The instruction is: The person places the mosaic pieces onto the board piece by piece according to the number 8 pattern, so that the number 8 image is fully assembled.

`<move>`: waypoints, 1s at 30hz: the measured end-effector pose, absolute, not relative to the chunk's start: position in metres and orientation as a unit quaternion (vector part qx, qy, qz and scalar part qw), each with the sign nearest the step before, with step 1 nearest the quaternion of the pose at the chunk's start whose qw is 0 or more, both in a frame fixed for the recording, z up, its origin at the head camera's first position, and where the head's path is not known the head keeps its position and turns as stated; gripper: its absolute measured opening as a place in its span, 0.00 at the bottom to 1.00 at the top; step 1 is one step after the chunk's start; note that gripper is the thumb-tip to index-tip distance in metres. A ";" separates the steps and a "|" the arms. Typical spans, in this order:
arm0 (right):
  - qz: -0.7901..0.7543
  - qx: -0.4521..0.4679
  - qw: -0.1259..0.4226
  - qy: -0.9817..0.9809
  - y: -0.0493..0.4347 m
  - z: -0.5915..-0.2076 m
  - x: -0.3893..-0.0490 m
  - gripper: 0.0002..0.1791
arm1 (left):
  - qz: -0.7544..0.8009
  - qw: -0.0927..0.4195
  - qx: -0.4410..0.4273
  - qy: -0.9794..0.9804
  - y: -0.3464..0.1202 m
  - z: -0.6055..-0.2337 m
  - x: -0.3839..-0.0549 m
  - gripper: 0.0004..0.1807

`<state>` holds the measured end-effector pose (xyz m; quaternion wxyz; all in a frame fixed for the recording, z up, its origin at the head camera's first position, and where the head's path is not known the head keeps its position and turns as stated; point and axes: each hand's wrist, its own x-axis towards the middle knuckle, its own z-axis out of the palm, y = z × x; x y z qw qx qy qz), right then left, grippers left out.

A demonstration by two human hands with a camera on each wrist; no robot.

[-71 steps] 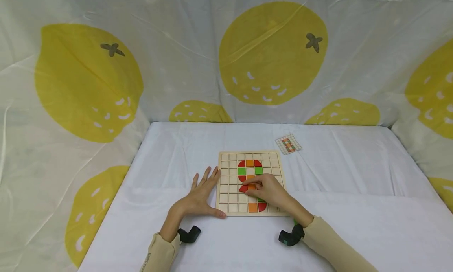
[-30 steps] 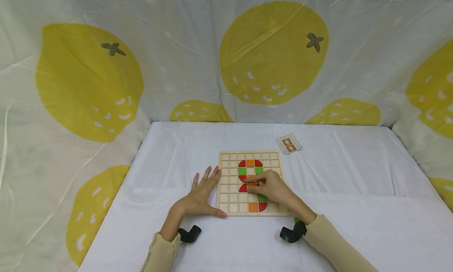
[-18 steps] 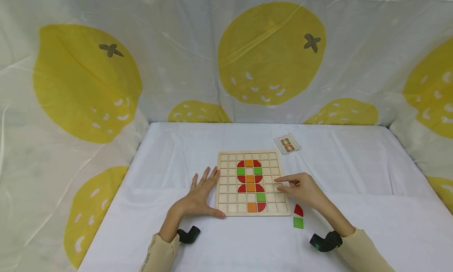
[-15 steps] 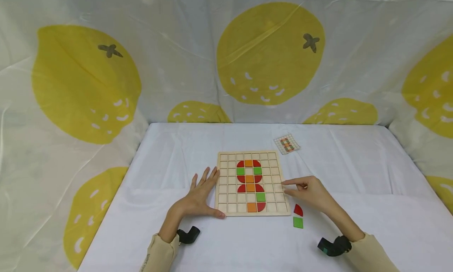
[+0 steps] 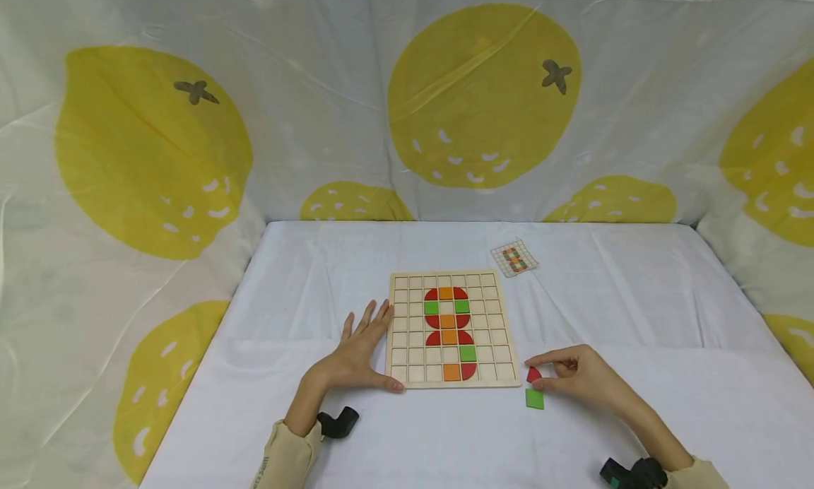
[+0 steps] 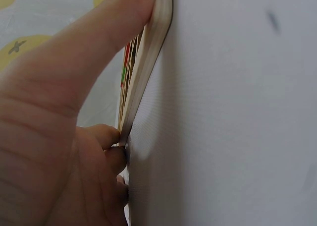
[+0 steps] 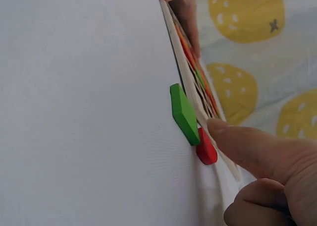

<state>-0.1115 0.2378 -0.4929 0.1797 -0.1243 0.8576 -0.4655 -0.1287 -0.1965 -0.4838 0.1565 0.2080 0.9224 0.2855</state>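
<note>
A wooden grid board (image 5: 407, 358) holds red quarter-round, orange and green square tiles in a figure-like pattern. My left hand (image 5: 357, 358) spreads its fingers along the board's left edge, the thumb at its near left corner; the left wrist view shows the thumb (image 6: 99, 42) against the wooden rim. To the right of the board, a loose red quarter-round tile (image 5: 533, 375) lies on the cloth between the thumb and forefinger of my right hand (image 5: 581, 377). In the right wrist view those fingers stand over the red tile (image 7: 206, 147); I cannot tell whether they touch it.
A green square tile (image 5: 535, 398) lies just nearer than the red one. Behind the board's right corner rests a small pattern card (image 5: 514, 258) printed with a grid. White cloth covers the table (image 5: 636, 291); a lemon-print curtain (image 5: 356, 107) hangs behind.
My right hand has let go of the red tile placed on the board's left column, withdrawn rightward off the board, and lowered to the loose red tile. The left hand stays put.
</note>
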 end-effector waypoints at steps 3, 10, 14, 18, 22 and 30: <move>-0.471 -0.135 0.173 0.854 0.239 -0.497 -0.108 0.15 | 0.286 0.155 0.210 0.922 -0.197 -0.484 -0.129 0.77; -0.450 -0.099 0.127 0.878 0.239 -0.498 -0.110 0.17 | 0.287 0.155 0.213 0.921 -0.196 -0.485 -0.130 0.77; -0.421 -0.073 0.084 0.900 0.238 -0.496 -0.113 0.16 | 0.285 0.159 0.210 0.922 -0.197 -0.485 -0.130 0.77; -0.410 -0.079 0.064 0.906 0.238 -0.493 -0.116 0.13 | 0.287 0.159 0.209 0.921 -0.197 -0.484 -0.129 0.77; -0.405 -0.088 0.059 0.908 0.236 -0.491 -0.119 0.14 | 0.291 0.157 0.211 0.920 -0.197 -0.485 -0.129 0.77; -0.383 -0.082 0.049 0.919 0.225 -0.491 -0.124 0.15 | 0.287 0.152 0.214 0.921 -0.197 -0.485 -0.129 0.76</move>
